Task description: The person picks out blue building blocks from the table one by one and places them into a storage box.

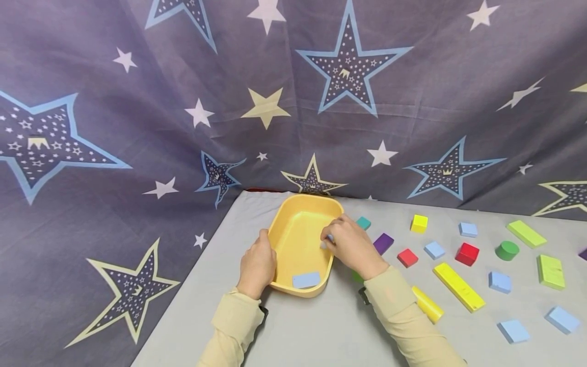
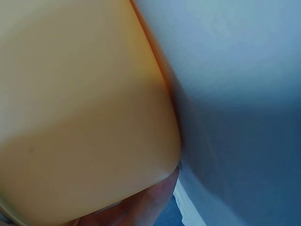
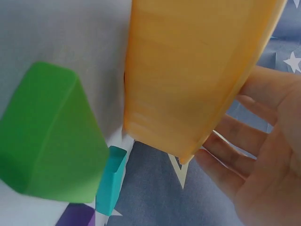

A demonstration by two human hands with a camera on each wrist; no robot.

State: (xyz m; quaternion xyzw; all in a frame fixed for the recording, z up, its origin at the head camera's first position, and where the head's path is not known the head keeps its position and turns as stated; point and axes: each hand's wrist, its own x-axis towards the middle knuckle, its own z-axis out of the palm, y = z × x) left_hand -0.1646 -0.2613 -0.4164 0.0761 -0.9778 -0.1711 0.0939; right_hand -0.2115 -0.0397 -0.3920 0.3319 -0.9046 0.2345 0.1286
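Note:
A yellow plastic bin (image 1: 293, 244) stands on the cloth-covered table. One flat light blue block (image 1: 306, 280) lies inside it at the near end. My left hand (image 1: 258, 262) grips the bin's left rim; in the left wrist view some of its fingers (image 2: 150, 202) show at the edge of the bin's wall. Over the right side of the bin, my right hand (image 1: 350, 245) pinches a small light blue piece (image 1: 323, 245), mostly covered by the fingers. The right wrist view shows that hand (image 3: 263, 155) beside the bin's rim, the piece itself out of sight.
Right of the bin lie a teal block (image 1: 364, 223), a purple block (image 1: 383, 243) and a green block (image 3: 51, 136), partly behind the right arm. Farther right are several scattered blocks, including a long yellow one (image 1: 458, 286) and a red one (image 1: 467, 254). A star-patterned curtain (image 1: 321, 132) hangs behind.

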